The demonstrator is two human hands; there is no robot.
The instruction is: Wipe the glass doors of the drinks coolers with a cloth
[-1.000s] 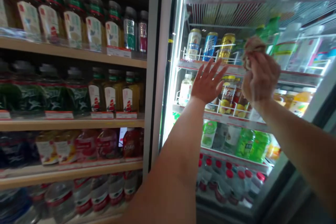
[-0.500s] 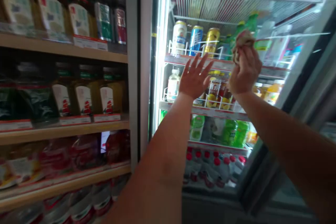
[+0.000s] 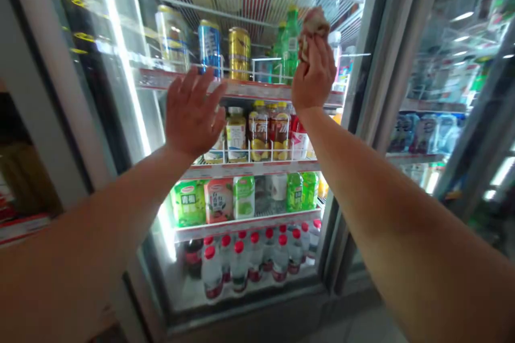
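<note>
My right hand is closed around a crumpled beige-pink cloth, held up in front of the upper shelf of a lit drinks fridge. Just behind the cloth stand green bottles. My left hand is raised with its fingers spread and nothing in it. It is nearest to the shelf's front edge, below a blue can and a gold can. I cannot tell whether glass lies between my hands and the drinks.
Tea bottles fill the middle shelf. Lower down are green drink packs and red-capped bottles. A metal door frame rises on the right, with more fridge shelving beyond. Dark store shelves are at the far left.
The view has turned right, so the fridge sits more centrally and the left shelves have mostly gone. Both hands stay raised, the right still gripping the cloth.
</note>
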